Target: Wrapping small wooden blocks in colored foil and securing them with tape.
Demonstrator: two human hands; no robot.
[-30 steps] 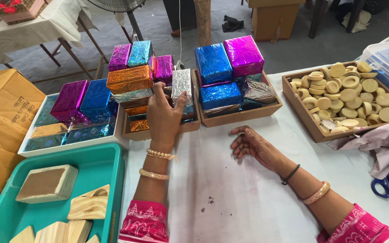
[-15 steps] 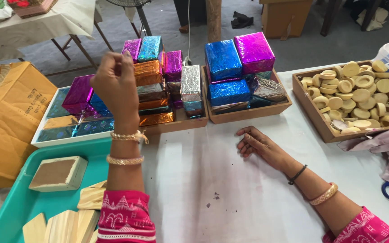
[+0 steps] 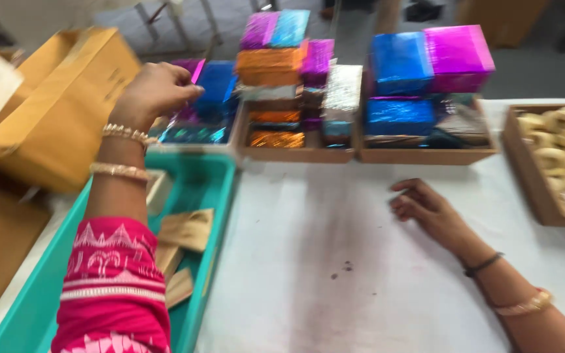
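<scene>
Left hand (image 3: 155, 95), fingers bunched, apparently empty, hovers over shiny foil-wrapped rectangular blocks (image 3: 207, 98) at worktop (image 3: 335, 261) far-left edge; right hand (image 3: 426, 209) rests loosely curled; many blocks already wrapped

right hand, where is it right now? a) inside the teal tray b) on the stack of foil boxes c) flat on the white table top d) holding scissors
c: the right hand lies palm down on the bare white table top, holding nothing, in front of the trays of foil-wrapped boxes, while the left hand is raised above the teal tray.
</scene>
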